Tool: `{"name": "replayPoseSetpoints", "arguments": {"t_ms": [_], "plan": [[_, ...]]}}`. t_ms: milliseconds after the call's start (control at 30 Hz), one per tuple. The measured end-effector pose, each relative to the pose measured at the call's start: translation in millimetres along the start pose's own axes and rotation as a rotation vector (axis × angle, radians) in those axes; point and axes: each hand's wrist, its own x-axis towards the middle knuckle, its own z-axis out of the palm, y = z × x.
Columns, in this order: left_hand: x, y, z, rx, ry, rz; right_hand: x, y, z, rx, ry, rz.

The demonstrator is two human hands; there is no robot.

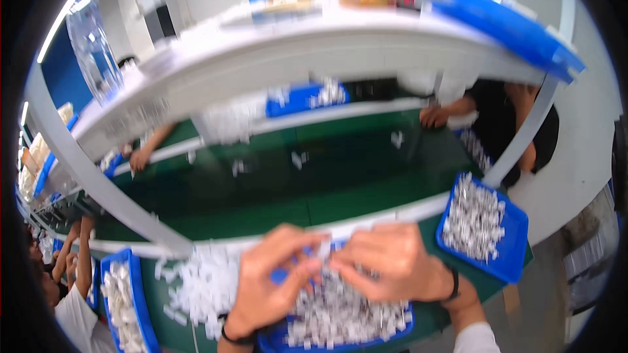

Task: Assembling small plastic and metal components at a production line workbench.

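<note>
My left hand [275, 281] is closed in a pinch, with a small whitish translucent piece [324, 248] between thumb and forefinger. Close beside it, the fingers of my right hand [392, 261] are pinched together at the piece's right side; whatever they grip is too small and blurred to name. Both hands hover over a blue tray [271, 340] heaped with small white and metallic parts [347, 314]. Left of my left hand, a loose pile of white plastic pieces [206, 284] lies on the green tabletop.
A blue tray [520, 248] of small parts stands at right, another blue tray [145, 307] of white parts at left. Beyond runs a green conveyor belt [275, 183] with scattered pieces, under a white shelf [327, 42]. Other people's hands [435, 116] work across it.
</note>
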Motion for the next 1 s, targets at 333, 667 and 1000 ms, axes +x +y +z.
{"name": "replayPoseSetpoints", "arguments": {"t_ms": [333,667,1000], "plan": [[10.4,-2.9,-19.9,-0.062,0.022,-0.015,24.1,6.6,14.1,0.064,-0.037,0.046],[-20.3,-7.0,-10.0,-0.034,0.014,0.095,8.7,-42.5,14.1,-0.005,-0.06,0.162],[20.3,-7.6,-11.5,-0.072,0.072,-0.139,19.7,28.9,18.2,0.109,0.007,-0.015]]}}
